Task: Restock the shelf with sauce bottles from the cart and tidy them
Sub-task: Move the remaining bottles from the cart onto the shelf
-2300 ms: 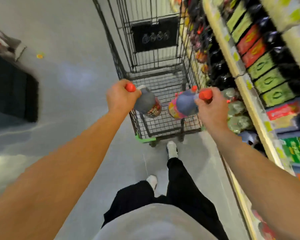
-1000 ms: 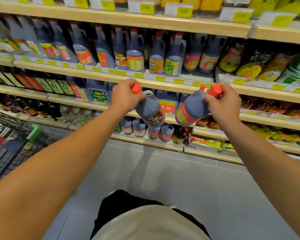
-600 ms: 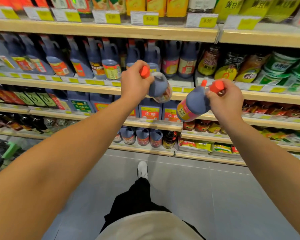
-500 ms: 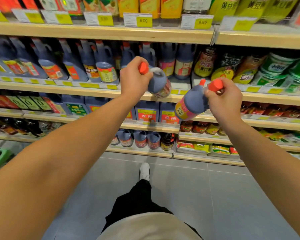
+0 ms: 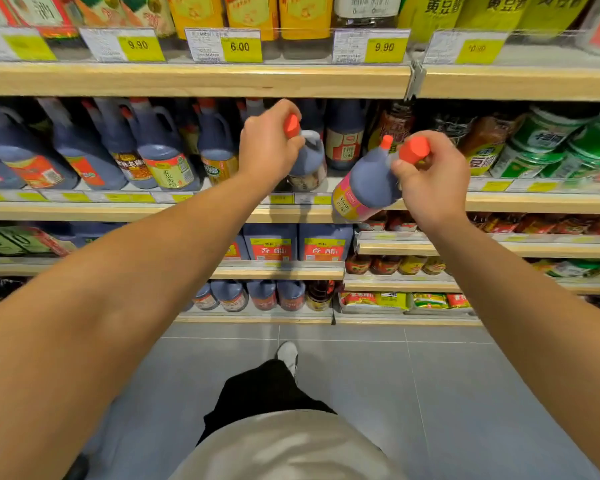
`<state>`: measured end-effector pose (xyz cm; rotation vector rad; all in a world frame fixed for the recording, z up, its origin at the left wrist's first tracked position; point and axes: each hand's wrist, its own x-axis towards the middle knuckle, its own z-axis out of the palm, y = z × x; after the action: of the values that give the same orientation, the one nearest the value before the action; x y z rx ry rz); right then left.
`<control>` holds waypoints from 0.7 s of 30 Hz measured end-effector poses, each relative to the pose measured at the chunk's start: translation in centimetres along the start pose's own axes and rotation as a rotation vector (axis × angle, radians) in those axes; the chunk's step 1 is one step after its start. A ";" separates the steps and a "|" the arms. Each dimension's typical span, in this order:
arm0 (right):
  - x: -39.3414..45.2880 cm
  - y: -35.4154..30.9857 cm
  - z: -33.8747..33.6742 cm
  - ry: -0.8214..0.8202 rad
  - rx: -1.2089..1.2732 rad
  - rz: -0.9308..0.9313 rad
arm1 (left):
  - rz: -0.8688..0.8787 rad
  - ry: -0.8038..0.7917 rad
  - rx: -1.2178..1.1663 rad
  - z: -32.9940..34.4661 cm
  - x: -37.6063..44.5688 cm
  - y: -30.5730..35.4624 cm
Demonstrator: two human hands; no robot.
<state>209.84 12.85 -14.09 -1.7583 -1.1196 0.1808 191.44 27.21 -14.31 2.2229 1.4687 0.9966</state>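
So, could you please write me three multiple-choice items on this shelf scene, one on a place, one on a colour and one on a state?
1. Where is the left bottle?
A. on the floor
B. at the shelf with the dark jugs
C. in a cart

2. What colour is the right bottle's cap?
A. green
B. white
C. red-orange

3. How is the right bottle held?
A. tilted
B. upright
C. upside down

Answers:
1 B, the left hand has it at the gap in that row.
2 C, the cap shows above the right hand.
3 A, its base points down-left.
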 end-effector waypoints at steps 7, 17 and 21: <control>1.3 -0.5 1.3 0.032 0.007 -0.089 | 0.023 -0.059 0.074 0.6 1.1 -1.0; 2.6 -0.1 4.1 -0.058 -0.037 -0.203 | 0.088 -0.078 0.185 0.9 1.3 -2.9; 3.6 0.0 5.6 -0.104 -0.040 -0.223 | 0.041 -0.069 0.175 0.6 1.6 -4.4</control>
<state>208.63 19.25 -15.59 -1.6595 -1.3937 0.1152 189.19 30.62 -16.70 2.3921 1.5386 0.8226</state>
